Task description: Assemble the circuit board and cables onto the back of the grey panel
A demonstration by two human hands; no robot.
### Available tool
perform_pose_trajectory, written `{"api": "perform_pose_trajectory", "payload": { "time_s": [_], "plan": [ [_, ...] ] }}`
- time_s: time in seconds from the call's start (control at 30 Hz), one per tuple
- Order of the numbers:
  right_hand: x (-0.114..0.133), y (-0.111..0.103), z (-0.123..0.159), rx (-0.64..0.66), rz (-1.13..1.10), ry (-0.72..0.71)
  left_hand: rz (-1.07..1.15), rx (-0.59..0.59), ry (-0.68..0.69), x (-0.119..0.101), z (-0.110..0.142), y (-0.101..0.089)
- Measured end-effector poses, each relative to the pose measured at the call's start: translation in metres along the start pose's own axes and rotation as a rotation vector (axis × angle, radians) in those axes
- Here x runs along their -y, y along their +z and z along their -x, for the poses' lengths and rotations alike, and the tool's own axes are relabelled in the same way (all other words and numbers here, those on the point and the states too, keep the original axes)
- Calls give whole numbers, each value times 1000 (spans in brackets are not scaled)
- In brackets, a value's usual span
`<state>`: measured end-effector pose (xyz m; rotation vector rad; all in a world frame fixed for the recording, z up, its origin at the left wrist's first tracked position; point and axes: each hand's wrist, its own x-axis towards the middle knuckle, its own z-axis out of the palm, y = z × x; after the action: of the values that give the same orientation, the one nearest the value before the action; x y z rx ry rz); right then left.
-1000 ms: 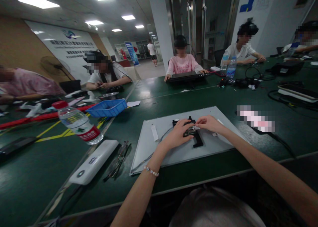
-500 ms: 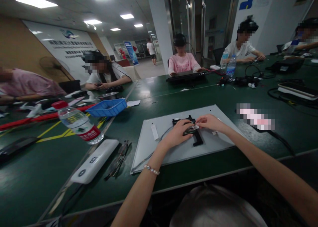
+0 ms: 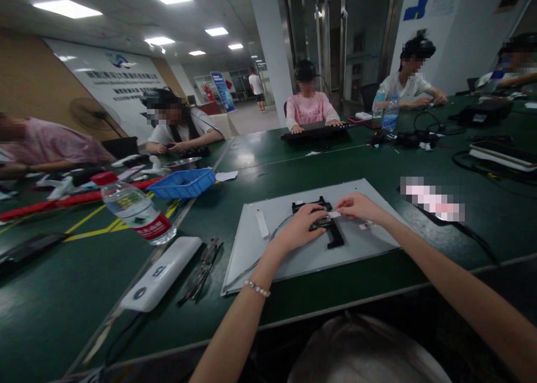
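My left hand is closed around the edge of a small dark circuit board, with the thumb along its near side. The board rests over a black H-shaped frame on a white panel. At the board's far right corner, the thumb and fingertips of my right hand pinch a small white piece like a label or flat connector. Whether that piece is attached to the board I cannot tell. A grey cable runs from under my left hand across the panel.
A white strip lies on the panel. To the left are glasses, a white power bank, a water bottle and a blue tray. A phone lies at right. Several people sit around the green table.
My right hand has shifted slightly right, and more of the white piece shows in its fingertips. The left hand stays on the board. Across the table, a person's hands have moved onto a black keyboard-like device.
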<state>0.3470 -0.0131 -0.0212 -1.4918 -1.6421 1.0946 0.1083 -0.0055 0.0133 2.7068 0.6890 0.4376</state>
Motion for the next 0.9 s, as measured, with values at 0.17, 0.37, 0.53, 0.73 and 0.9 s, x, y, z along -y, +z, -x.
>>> {"api": "perform_pose_trajectory", "payload": {
  "time_s": [0.17, 0.37, 0.53, 0.73, 0.9],
  "plan": [
    [6, -3, 4, -8, 52, -10, 0, 6, 3, 0, 0, -1],
    [12, -4, 10, 22, 87, -29, -21, 19, 4, -1, 1, -3],
    [4, -1, 4, 14, 118, -50, -115, -6, 48, -4, 0, -3],
    [-4, -1, -1, 8, 180, -94, -267, 8, 92, -11, -4, 0],
    [1, 0, 2, 1, 245, -121, -288, 12, 80, -10, -5, 4]
  ]
}}
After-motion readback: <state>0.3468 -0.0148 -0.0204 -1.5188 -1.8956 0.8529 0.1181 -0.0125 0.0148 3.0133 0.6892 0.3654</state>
